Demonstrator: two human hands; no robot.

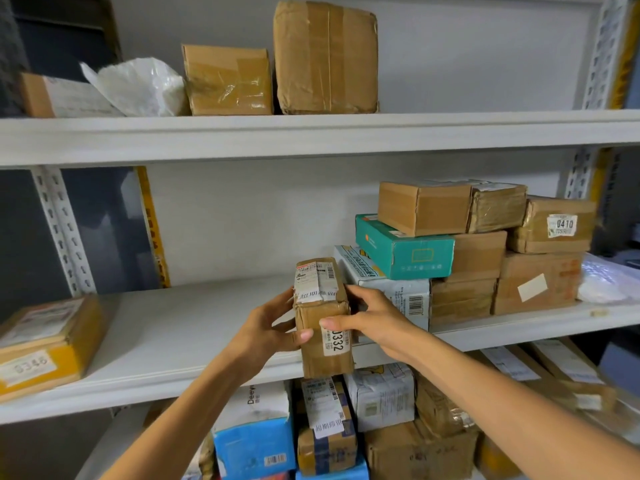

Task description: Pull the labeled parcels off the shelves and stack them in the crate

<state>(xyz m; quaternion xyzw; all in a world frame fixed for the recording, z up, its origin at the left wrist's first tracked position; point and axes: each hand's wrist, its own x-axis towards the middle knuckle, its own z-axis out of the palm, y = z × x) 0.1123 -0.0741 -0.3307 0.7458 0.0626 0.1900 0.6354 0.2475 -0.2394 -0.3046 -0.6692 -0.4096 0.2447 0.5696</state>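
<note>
A small brown cardboard parcel (320,306) with a white shipping label on top and a tag reading 0332 on its front hangs over the front edge of the middle shelf (194,327). My left hand (268,327) grips its left side, thumb on the front face. My right hand (372,320) grips its right side, thumb across the front above the tag. A stack of labeled parcels stands on the shelf to the right, among them a teal box (405,247) and a brown box tagged 0410 (554,225). No crate is in view.
A yellow and brown parcel tagged 0346 (41,344) lies at the shelf's left end. The top shelf (311,136) carries brown boxes and a white bag (138,86). Below, the lower shelf is packed with boxes, including a blue one (254,448). Perforated steel uprights (62,230) frame the unit.
</note>
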